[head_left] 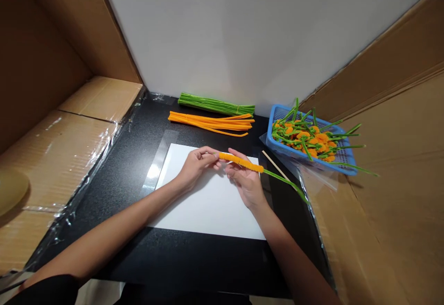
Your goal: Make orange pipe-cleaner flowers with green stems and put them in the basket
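Note:
My left hand (197,166) pinches the left end of an orange pipe cleaner coil (248,164). The coil is a long, fuzzy tube, and a green pipe cleaner stem (280,178) sticks out of its right end, slanting down over the table. Under and around the middle of the coil, my right hand (246,185) grips it, the fingers partly hidden behind. Both hands are above a white sheet (204,210) on the black table.
Behind the sheet lie a bundle of orange pipe cleaners (208,121) and a bundle of green pipe cleaners (215,104). At right, a blue basket (277,145) holds several orange-and-green pieces. A thin wooden stick (274,162) lies by the sheet. Cardboard walls (398,157) flank the table (208,259).

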A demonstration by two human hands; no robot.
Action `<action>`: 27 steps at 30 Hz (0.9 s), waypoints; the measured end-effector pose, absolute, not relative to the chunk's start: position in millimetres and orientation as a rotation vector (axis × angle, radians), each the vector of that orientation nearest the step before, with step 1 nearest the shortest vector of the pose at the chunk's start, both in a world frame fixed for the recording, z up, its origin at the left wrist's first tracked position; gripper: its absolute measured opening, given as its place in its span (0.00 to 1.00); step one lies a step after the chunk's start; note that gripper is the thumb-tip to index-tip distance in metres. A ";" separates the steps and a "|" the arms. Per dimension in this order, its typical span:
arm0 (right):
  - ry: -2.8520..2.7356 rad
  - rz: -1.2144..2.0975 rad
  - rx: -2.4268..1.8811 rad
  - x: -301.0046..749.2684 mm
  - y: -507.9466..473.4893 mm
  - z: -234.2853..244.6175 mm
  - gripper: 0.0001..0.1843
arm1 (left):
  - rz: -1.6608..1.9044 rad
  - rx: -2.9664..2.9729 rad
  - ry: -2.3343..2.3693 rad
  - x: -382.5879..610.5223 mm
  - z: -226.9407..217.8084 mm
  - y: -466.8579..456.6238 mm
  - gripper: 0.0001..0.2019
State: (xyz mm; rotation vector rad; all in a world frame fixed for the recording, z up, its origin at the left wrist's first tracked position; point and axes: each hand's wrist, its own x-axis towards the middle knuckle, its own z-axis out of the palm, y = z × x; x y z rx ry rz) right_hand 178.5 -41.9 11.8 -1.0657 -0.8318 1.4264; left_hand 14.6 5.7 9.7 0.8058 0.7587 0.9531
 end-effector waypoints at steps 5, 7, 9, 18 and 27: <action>-0.910 1.364 -1.159 173.2 -46.5 10.4 0.15 | 0.863 1.015 0.703 19.9 14.9 -5.8 0.14; -0.930 1.299 -1.180 176.2 -46.4 9.4 0.12 | 0.870 1.066 0.725 18.0 15.2 -3.6 0.14; -0.928 1.255 -1.190 179.6 -45.6 8.4 0.10 | 0.890 1.076 0.756 15.5 14.4 0.3 0.14; -0.774 1.242 -1.164 181.7 -41.0 14.5 0.13 | 0.982 0.780 0.813 10.2 14.7 9.4 0.12; -0.494 1.245 -1.095 191.6 -33.8 11.1 0.15 | 1.168 0.639 0.787 8.6 7.2 17.1 0.13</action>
